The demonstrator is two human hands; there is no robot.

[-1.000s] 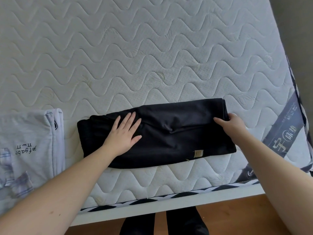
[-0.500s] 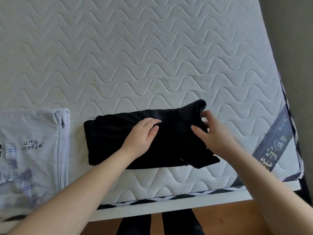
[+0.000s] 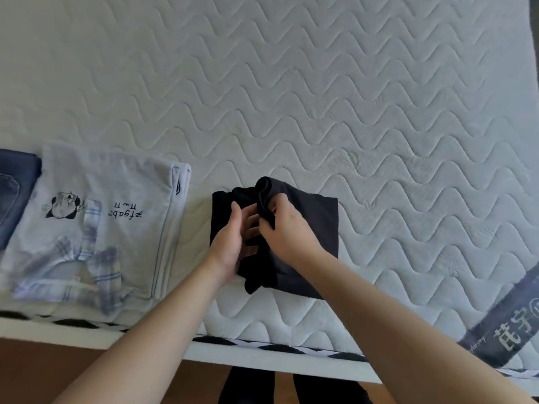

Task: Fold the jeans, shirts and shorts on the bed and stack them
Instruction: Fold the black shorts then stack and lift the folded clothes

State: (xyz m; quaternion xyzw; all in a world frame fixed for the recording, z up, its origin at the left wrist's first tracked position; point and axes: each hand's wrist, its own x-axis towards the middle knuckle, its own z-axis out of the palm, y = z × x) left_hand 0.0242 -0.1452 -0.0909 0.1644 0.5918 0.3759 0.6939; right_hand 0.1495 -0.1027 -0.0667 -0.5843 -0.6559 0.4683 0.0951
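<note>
A black garment [image 3: 318, 225], folded to a small square, lies on the white quilted mattress [image 3: 291, 97] near its front edge. My right hand [image 3: 287, 227] grips a raised fold of the black cloth and holds it over the left half. My left hand [image 3: 233, 239] lies on the garment's left part with fingers fairly straight, close beside the right hand. To the left sits a folded white shirt [image 3: 96, 217] with a cartoon print and plaid trim. Blue jeans [image 3: 14, 193] show at the left edge, partly under the shirt.
The mattress front edge has a black-and-white border [image 3: 262, 345] above a white bed frame. A grey label with characters [image 3: 510, 330] marks the right corner. Wooden floor and my dark-clad legs [image 3: 291, 389] show below.
The right end of the black garment has been folded over to the left, halving its length. My right hand moved left with the cloth. The view shifted, showing more shirt and the jeans.
</note>
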